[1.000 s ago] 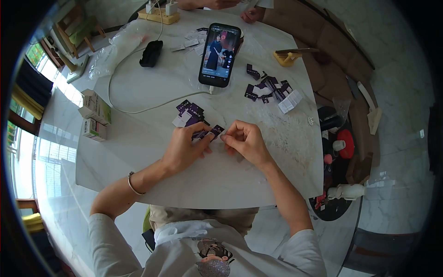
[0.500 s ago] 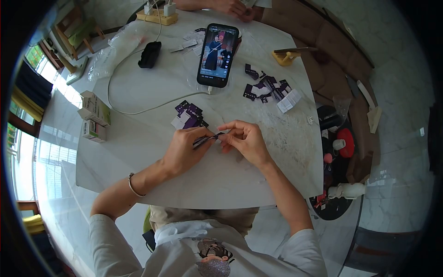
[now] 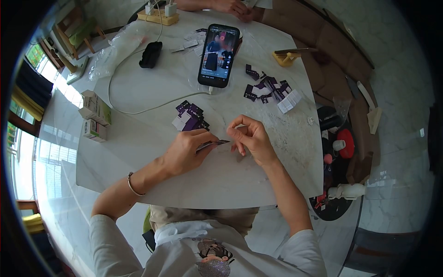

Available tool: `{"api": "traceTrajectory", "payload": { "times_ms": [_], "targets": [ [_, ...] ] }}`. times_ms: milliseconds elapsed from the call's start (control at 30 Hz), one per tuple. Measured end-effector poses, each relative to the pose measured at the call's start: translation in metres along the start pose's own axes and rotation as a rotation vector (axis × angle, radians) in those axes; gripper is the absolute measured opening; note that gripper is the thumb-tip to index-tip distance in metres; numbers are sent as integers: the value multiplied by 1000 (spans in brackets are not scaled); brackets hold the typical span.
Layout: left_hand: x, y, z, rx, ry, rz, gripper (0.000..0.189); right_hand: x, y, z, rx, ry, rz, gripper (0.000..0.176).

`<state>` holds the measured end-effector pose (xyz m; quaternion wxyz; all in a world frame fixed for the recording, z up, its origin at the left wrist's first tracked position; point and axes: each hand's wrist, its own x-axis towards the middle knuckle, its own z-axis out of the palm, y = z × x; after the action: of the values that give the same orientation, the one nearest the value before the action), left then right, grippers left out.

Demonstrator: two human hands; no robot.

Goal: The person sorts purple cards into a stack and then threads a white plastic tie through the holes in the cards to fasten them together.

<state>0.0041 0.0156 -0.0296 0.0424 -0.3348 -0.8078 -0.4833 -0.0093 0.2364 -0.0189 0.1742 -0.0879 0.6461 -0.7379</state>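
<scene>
Between the thumb and fingers of my left hand (image 3: 185,148) is a small thin dark card (image 3: 220,142), its end poking out toward the right. My right hand (image 3: 251,141) is just right of that card and apart from it. Its thumb and index finger come together in a pinch while the other fingers hang curled below; anything between the tips is too small to see. Just beyond my left hand lies a loose pile of purple and white printed cards (image 3: 190,116). Farther right is a second scattered pile of dark and white cards (image 3: 272,90).
A phone (image 3: 217,55) with a lit screen stands beyond the piles, its white cable (image 3: 152,110) looping left. Two small boxes (image 3: 95,111) are at the left edge. A black case (image 3: 150,55), yellow stand (image 3: 287,58) and power strip (image 3: 158,17) are farther back. Another person's hands (image 3: 235,8) rest opposite.
My right hand has drawn back from the card to the right and slightly lifted its index finger. My left hand keeps the card in nearly the same spot. The phone's picture has changed.
</scene>
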Motion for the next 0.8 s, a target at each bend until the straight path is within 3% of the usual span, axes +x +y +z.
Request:
{"api": "traceTrajectory", "payload": {
  "times_ms": [100,200,300,400,500,600,700,800],
  "targets": [
    [2,3,-3,1,72,-44,17,2,-1,-5,55,203,-64,18],
    [6,2,-2,-69,290,-140,23,4,-3,-18,104,404,-122,19],
    [12,10,-14,-106,320,-298,30,6,-7,-23,32,528,-156,20],
    [13,3,-19,-22,332,-266,30,8,-5,-29,-382,646,-204,17],
    [12,-4,-21,9,340,-349,29,9,3,-41,-1210,790,-338,16],
    [12,-8,-21,42,365,-424,28,5,2,-42,-1423,826,-216,18],
    [10,-15,-19,131,386,-366,29,6,6,-50,-1458,830,-134,15],
    [11,-13,-22,200,351,-453,30,5,2,-52,-1455,807,-73,11]
  ]
}}
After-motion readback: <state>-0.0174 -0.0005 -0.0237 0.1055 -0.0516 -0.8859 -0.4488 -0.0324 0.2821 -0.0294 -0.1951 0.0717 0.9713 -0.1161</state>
